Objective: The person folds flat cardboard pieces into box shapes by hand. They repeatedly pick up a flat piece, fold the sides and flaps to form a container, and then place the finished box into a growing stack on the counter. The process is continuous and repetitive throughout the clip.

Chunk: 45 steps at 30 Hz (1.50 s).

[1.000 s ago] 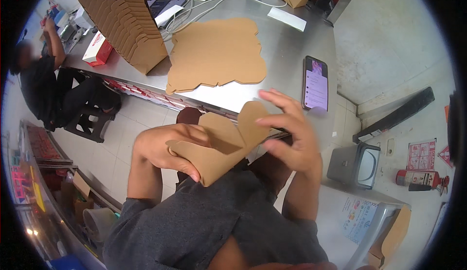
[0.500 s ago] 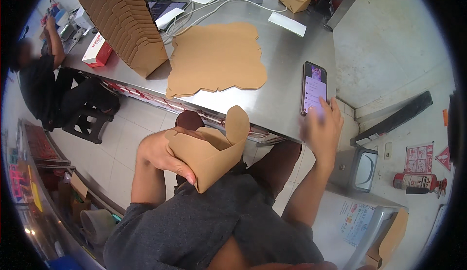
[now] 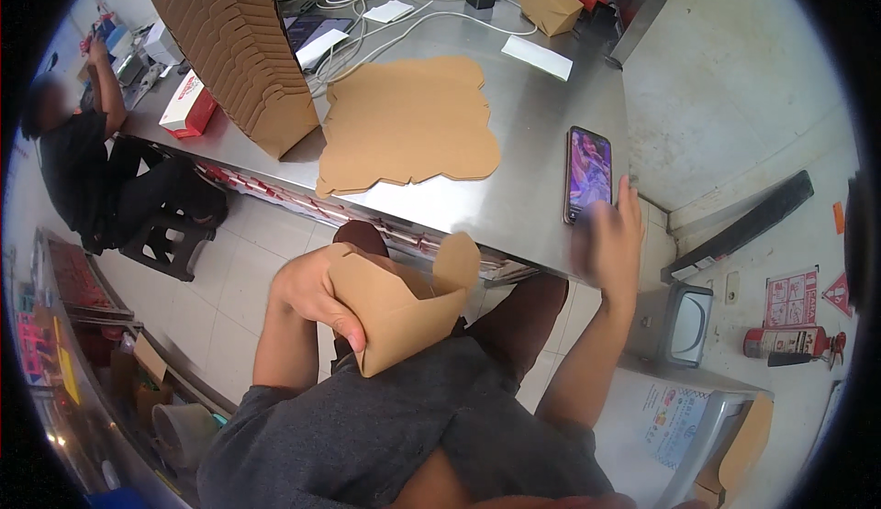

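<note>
- A steel table fills the upper middle of the view, above a pale tiled floor; a seated person works at its far left end.
- On the table lie a pile of flat brown cardboard blanks, a slanted row of nested folded boxes, white cables, and a smartphone with a lit screen near the front right edge.
- The left hand is clamped on a half-folded cardboard box, thumb across its front face, held over the lap just below the table edge; its open mouth and round flap point up and to the right.
- The right hand is blurred, fingers spread apart and holding nothing, its fingertips at the phone's lower right corner; whether they touch the screen I cannot tell.
- The phone lies straight ahead of the right hand, long axis running away from the person; the box is well apart from that hand, to its left.
</note>
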Available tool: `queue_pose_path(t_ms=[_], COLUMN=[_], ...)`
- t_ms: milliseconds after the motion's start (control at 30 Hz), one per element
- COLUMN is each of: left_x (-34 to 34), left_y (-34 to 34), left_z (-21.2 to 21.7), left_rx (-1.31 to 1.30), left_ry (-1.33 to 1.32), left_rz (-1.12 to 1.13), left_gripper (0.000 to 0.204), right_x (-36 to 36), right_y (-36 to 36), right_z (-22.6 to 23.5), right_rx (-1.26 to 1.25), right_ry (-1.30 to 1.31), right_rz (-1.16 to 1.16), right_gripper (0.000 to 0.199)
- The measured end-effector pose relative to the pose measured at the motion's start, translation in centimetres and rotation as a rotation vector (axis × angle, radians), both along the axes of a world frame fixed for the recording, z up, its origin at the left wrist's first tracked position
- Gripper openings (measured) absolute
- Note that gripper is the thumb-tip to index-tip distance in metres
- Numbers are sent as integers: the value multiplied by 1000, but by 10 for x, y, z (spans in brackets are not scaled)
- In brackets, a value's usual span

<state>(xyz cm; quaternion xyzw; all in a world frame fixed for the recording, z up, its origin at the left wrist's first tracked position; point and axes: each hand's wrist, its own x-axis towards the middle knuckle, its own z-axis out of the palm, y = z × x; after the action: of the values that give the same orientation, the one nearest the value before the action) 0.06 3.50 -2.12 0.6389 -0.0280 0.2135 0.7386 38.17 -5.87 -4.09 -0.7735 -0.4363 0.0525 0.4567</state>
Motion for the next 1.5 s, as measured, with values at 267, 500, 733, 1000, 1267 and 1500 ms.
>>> queue_pose_path(t_ms=[267,500,733,1000,1267,1500], left_x=[15,27,39,45,44,42], left_y=[-9,-7,-13,-7,-7,-3], left_z=[-13,-19,6,13,4,0], left_rx=[-198,-272,194,425,376,398], left_ry=[-4,-15,232,95,187,206], left_rz=[216,227,618,507,486,384], left_gripper=[68,75,66,23,27,26], right_x=[-53,-87,-81,-96,-91,-117], right_y=[-18,-16,-14,-3,-12,-6], right_z=[35,46,51,33,32,15], right_rx=[241,13,195,172,40,160], right_ry=[230,314,254,319,529,632], right_rz=[772,1245,1132,985,974,994], right_gripper=[40,36,26,22,20,25])
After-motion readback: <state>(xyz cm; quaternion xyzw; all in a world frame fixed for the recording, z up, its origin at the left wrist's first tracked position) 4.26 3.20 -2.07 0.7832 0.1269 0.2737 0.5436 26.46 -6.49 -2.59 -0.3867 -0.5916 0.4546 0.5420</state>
